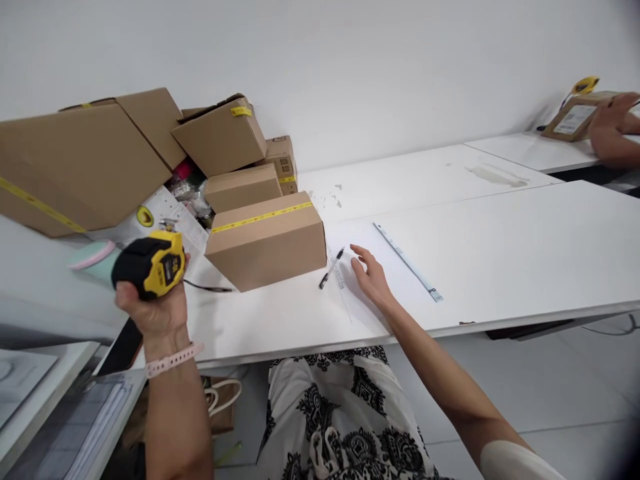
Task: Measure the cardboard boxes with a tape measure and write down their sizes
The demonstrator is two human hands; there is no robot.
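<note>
My left hand (163, 310) is wrapped round a yellow and black tape measure (150, 265), held up at the left above the table's edge. A dark strap trails from it toward the tabletop. My right hand (370, 275) hovers over or rests on a sheet of white paper (357, 233), its fingers apart and holding nothing. Just left of those fingers lies a pen (331, 268) across some handwriting on the paper. To the right lies a pale blue flat strip (407, 262), perhaps a ruler. A taped cardboard box (270, 248) stands beside the pen.
More cardboard boxes (220, 137) pile up behind, with a large one (75, 167) leaning at the left. A mint cup with a pink rim (93, 257) is behind my left hand. At the far right another person's hand (615, 130) touches a labelled box (575, 119).
</note>
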